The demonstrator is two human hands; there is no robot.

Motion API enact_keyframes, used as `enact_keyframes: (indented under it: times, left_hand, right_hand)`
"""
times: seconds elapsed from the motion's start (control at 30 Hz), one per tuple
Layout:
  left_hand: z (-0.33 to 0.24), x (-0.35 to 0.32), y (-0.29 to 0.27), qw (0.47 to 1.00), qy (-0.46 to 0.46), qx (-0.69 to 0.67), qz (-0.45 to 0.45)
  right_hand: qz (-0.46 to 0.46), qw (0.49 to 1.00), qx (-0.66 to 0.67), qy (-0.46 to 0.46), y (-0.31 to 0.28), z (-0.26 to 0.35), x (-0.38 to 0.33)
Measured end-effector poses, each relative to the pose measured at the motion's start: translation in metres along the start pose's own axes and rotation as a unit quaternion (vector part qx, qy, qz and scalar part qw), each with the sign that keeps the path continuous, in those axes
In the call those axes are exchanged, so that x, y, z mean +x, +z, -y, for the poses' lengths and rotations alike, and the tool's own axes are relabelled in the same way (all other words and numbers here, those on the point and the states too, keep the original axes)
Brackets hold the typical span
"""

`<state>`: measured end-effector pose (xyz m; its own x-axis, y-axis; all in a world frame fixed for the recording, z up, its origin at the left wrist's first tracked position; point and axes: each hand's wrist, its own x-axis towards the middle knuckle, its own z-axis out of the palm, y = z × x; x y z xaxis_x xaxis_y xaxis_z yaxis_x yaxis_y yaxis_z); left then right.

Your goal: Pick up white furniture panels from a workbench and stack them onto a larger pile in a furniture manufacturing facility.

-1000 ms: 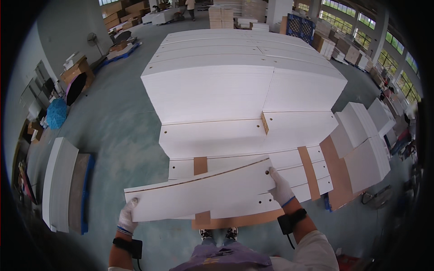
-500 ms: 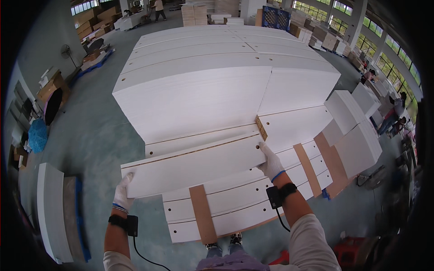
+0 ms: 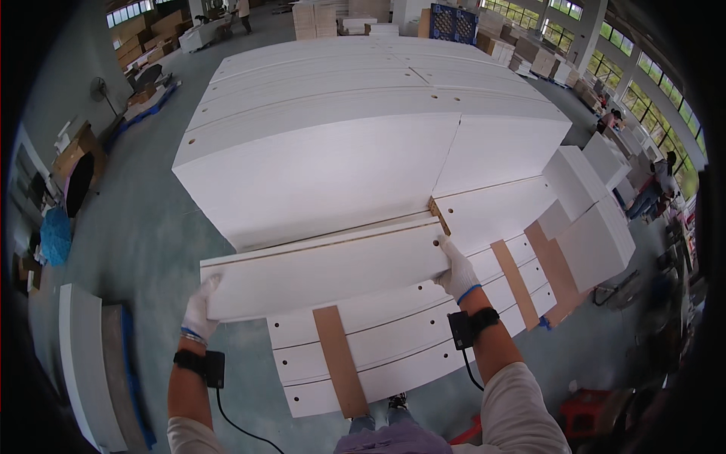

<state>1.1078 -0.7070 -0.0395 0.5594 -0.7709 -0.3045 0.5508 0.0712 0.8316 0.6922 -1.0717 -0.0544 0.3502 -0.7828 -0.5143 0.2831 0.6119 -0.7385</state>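
A long white panel (image 3: 325, 274) with a brown core along its far edge is held level between my hands. My gloved left hand (image 3: 201, 307) grips its left end, and my gloved right hand (image 3: 457, 272) grips the right end, close to a dark round hole. The fingers under the panel are hidden. Just beyond it, a strip of another white board shows at the foot of a tall stack of white panels (image 3: 318, 163). More white boards (image 3: 393, 321) lie in rows below and nearer to me, partly covered by the held panel.
Brown strips (image 3: 339, 356) lie across the near boards. White stacks (image 3: 597, 234) stand at the right, and upright boards (image 3: 89, 363) at the lower left. Far right, a person (image 3: 659, 181) stands by the windows. A red plastic item (image 3: 582, 408) sits lower right.
The panel has shifted slightly away from me, mostly at its left end, and hides more of the board behind it. Both hands keep their grip, and the view has shifted a little.
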Motion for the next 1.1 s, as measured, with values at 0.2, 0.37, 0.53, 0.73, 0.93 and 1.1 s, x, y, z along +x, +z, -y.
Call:
enact_keyframes:
  times: [0.2, 0.37, 0.53, 0.73, 0.93, 1.1]
  left_hand:
    - [0.003, 0.021, 0.005, 0.998, -0.045, 0.000, -0.039]
    - [0.000, 0.023, 0.010, 0.998, -0.043, -0.020, -0.027]
    - [0.003, 0.034, 0.012, 0.998, -0.046, -0.029, -0.010]
    - [0.010, 0.055, 0.021, 1.000, -0.019, 0.002, -0.004]
    - [0.023, 0.015, 0.017, 0.965, -0.021, -0.130, -0.228]
    - [0.070, -0.004, 0.056, 0.956, -0.189, -0.171, -0.146]
  right_hand:
    - [0.033, 0.999, 0.018, -0.021, 0.006, 0.006, 0.014]
    - [-0.102, 0.987, 0.120, 0.011, -0.014, -0.023, 0.001]
    - [0.023, 0.986, 0.152, 0.063, 0.025, -0.083, -0.029]
    - [-0.041, 0.991, 0.116, 0.053, 0.072, -0.066, -0.021]
    - [-0.056, 0.989, 0.124, 0.059, 0.073, -0.061, -0.014]
    - [-0.034, 0.989, 0.132, 0.064, 0.066, -0.065, -0.004]
